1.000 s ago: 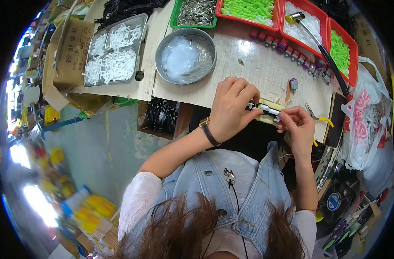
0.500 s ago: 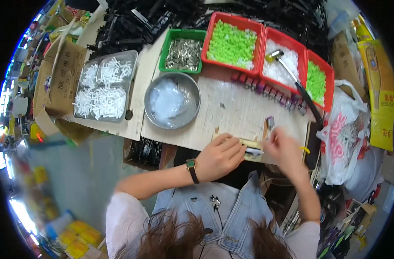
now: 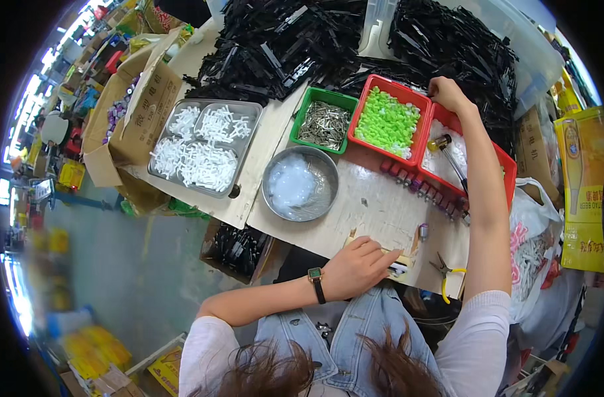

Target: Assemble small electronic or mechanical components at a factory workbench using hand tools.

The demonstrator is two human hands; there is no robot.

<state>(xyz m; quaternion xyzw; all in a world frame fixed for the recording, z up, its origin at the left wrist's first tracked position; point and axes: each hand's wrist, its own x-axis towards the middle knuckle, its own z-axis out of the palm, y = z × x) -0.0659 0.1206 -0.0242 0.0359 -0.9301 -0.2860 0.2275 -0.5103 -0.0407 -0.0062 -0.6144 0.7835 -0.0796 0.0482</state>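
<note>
My left hand [image 3: 363, 268], a dark-strapped watch on its wrist, lies at the front edge of the table with its fingers bent over a pale block. A small white and black part [image 3: 398, 268] shows just past its fingertips; the rest is covered by the hand. My right hand [image 3: 449, 94] is stretched far out behind the red bins, at the edge of a heap of black plastic strips [image 3: 457, 46]. Its fingers are curled down, and whatever lies between them is hidden. Pliers with yellow handles [image 3: 444, 276] and a small motor [image 3: 424, 230] lie right of my left hand.
Red bins [image 3: 416, 162] hold green and white pieces; a metal-shafted tool [image 3: 455, 163] leans across one. Several small motors [image 3: 418, 188] line their front. Further left are a green bin [image 3: 306, 141] of metal pins, a steel bowl [image 3: 334, 188] and a divided tray [image 3: 249, 142] of white parts.
My right hand has left the spot beside my left hand and reached to the black strips at the back. The pliers now show fully. My left hand stays over the block.
</note>
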